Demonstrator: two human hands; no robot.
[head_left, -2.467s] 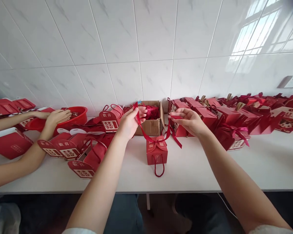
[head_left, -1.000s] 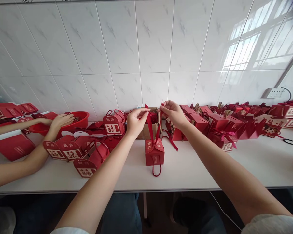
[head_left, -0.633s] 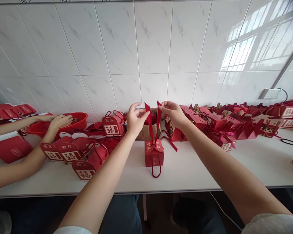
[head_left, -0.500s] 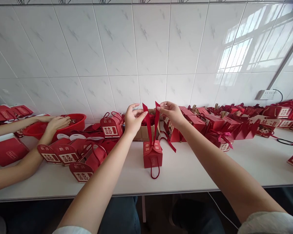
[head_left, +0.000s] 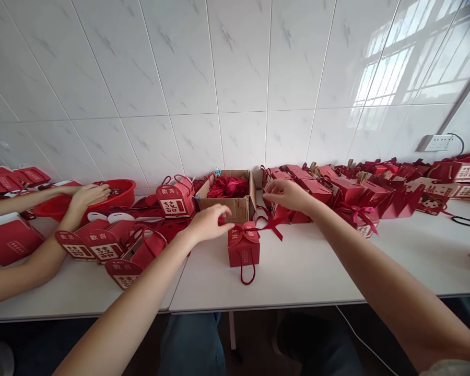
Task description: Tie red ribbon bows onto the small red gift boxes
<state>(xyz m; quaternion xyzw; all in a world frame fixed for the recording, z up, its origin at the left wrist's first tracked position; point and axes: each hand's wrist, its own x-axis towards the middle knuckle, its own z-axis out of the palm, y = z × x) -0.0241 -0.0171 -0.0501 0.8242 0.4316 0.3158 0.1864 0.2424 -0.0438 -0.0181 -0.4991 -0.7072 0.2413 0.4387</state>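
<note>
A small red gift box (head_left: 244, 250) stands on the table, with a cord handle hanging over its front. A red ribbon (head_left: 272, 224) crosses the top of the box and trails to the right. At the box's upper left, my left hand (head_left: 211, 222) pinches the ribbon's left end between thumb and fingers. My right hand (head_left: 285, 193) hovers above and right of the box, fingers loosely curled and apart from the ribbon. Behind the box, a cardboard box (head_left: 227, 207) holds a heap of red ribbons.
Many red boxes (head_left: 348, 196) crowd the right back. Several boxes with handles (head_left: 105, 245) stand at left. Another person's hands (head_left: 88, 198) are at a red basin (head_left: 123, 193). A tiled wall (head_left: 243, 141) and a socket strip (head_left: 434, 142) are behind.
Both hands have come down from holding the ribbon ends upright. The left hand moved down and left, the right hand slightly right. The ribbon now lies across the box top.
</note>
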